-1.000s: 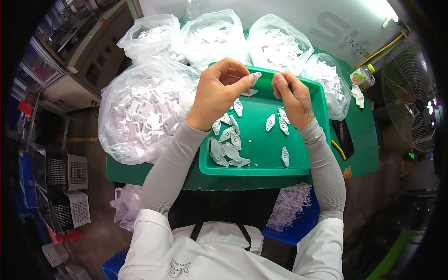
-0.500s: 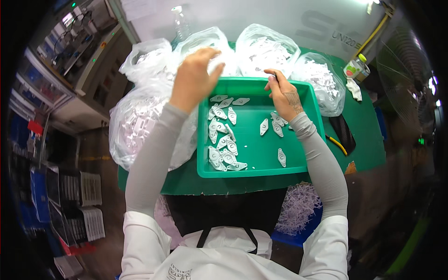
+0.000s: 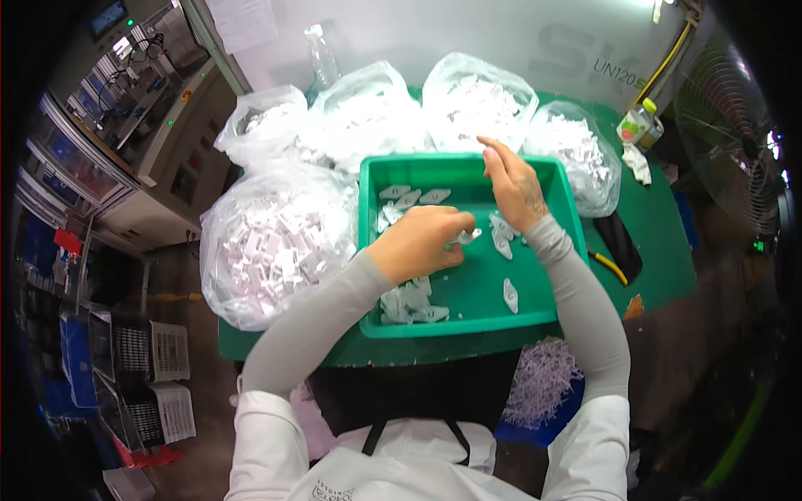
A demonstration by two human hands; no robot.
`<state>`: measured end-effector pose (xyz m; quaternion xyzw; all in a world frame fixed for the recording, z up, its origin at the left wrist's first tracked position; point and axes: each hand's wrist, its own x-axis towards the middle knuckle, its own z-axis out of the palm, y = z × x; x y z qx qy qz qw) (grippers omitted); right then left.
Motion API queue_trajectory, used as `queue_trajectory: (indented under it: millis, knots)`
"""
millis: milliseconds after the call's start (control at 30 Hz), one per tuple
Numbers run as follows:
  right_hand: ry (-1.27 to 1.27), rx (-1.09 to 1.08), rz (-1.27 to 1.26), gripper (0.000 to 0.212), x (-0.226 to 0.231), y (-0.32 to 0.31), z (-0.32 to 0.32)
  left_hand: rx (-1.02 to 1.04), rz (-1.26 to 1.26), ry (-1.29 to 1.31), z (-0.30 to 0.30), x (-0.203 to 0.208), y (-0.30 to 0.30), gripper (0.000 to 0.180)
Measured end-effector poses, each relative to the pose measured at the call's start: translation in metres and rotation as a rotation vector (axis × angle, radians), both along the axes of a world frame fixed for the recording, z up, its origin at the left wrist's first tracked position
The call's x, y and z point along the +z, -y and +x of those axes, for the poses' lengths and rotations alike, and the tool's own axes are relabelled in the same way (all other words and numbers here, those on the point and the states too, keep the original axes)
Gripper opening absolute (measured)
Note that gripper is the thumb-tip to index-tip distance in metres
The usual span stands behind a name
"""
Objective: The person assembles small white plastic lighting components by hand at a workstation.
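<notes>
A green plastic tray (image 3: 468,326) stands on the table in front of me. My left hand (image 3: 428,240) reaches over its middle, finger and thumb pinching a small white plastic piece (image 3: 469,236). Near the tray's back right, my right hand (image 3: 516,188) is curled, its index finger pointing away; what it holds is hidden by the fingers. White diamond-shaped plastic pieces lie in the tray: several along the left side, partly covered by my left hand, a few beneath my right hand, and a lone white piece (image 3: 510,296) toward the front right.
Clear bags of white parts surround the tray, such as the big left bag (image 3: 276,242) and the right bag (image 3: 576,159). Yellow-handled pliers (image 3: 608,265) and a black pouch (image 3: 618,246) lie to the right. A clear bottle (image 3: 322,58) and a green-capped bottle (image 3: 637,121) stand farther back.
My left hand has come down from above the bags into the tray and now pinches a white piece. My right hand stays near the back right; the dark thing at its fingertips no longer shows.
</notes>
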<state>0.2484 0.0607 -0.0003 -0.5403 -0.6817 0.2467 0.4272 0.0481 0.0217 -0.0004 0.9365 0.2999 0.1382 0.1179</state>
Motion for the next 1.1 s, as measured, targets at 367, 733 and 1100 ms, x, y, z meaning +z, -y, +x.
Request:
queue_trajectory:
  millis: [367,733,1100]
  knots:
    - [-0.155,0.34,0.033,0.03,0.011,0.026,-0.036,0.269,-0.891,1.06,-0.029,0.011,-0.009,0.032]
    - [-0.192,0.288,0.076,0.03,0.013,0.026,-0.028,0.249,-0.983,1.174,-0.032,0.019,-0.006,0.029]
    - [-0.202,0.247,0.216,0.027,0.011,0.026,-0.028,0.26,-0.866,1.335,-0.034,0.02,-0.002,0.031]
